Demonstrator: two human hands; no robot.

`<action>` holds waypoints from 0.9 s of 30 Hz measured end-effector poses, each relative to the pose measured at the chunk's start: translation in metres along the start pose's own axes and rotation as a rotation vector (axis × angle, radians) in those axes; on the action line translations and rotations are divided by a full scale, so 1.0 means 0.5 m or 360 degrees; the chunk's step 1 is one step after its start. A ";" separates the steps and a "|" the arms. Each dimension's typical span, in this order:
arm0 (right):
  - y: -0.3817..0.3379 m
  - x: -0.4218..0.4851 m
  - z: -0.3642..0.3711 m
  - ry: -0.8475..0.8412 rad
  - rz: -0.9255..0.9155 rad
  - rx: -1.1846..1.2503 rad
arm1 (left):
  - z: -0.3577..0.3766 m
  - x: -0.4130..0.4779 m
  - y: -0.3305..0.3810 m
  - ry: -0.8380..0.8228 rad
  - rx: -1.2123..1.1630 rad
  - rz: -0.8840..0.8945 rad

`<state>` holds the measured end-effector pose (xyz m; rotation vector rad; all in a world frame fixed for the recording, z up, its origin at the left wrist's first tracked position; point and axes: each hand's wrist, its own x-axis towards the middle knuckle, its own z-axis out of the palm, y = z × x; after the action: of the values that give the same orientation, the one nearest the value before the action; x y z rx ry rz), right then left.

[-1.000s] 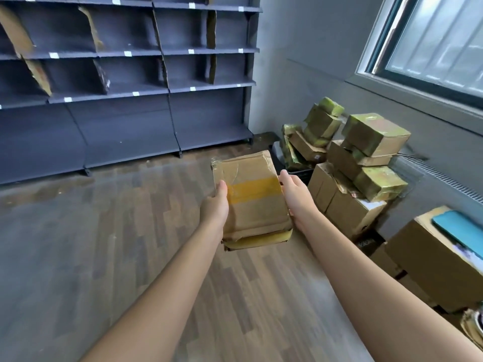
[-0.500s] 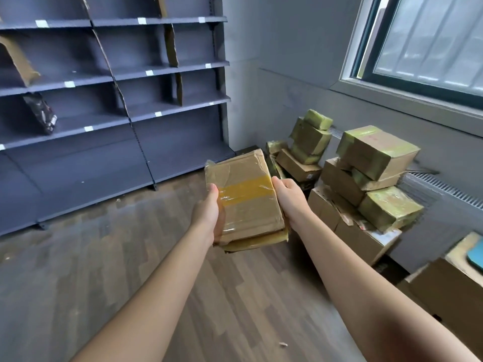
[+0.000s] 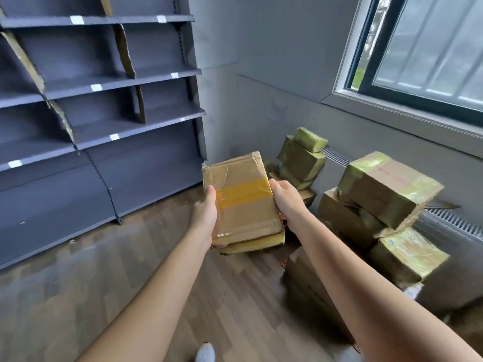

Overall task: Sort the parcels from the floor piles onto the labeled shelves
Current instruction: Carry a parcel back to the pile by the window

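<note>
I hold a flat brown cardboard parcel (image 3: 241, 199) with a yellow tape band across it, at chest height in the middle of the view. My left hand (image 3: 205, 214) grips its left edge and my right hand (image 3: 287, 201) grips its right edge. A thinner yellowish parcel (image 3: 252, 242) lies under it in the same grip. The grey labeled shelves (image 3: 109, 84) stand to the left, with white label tags on their front edges and cardboard dividers. A floor pile of taped parcels (image 3: 386, 194) sits to the right under the window.
A second smaller stack of parcels (image 3: 300, 158) stands in the corner by the wall. More boxes (image 3: 311, 283) lie low beneath my right forearm. A floor vent grille (image 3: 454, 223) runs along the window wall. Wooden floor (image 3: 78, 296) spreads between me and the shelves.
The view has swung right and closer to the corner, so the shelves slid left and the parcel pile came nearer. Both hands keep the same grip on the parcel.
</note>
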<state>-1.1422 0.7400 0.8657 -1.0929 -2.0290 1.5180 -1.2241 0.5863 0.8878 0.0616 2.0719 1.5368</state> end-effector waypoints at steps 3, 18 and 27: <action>-0.019 0.131 0.013 0.0089 -0.0006 -0.0089 | 0.040 0.145 0.056 -0.0073 0.0044 0.0042; -0.116 0.632 -0.072 0.0552 0.0108 0.0043 | 0.329 0.635 0.334 -0.0507 0.0099 0.0280; -0.058 0.892 -0.214 0.0750 0.0081 -0.0120 | 0.577 0.788 0.440 -0.0701 0.0201 0.0424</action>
<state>-1.3573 1.1459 0.8645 -1.3873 -1.7496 1.0796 -1.4880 1.0519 0.8715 0.6856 1.8498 1.3815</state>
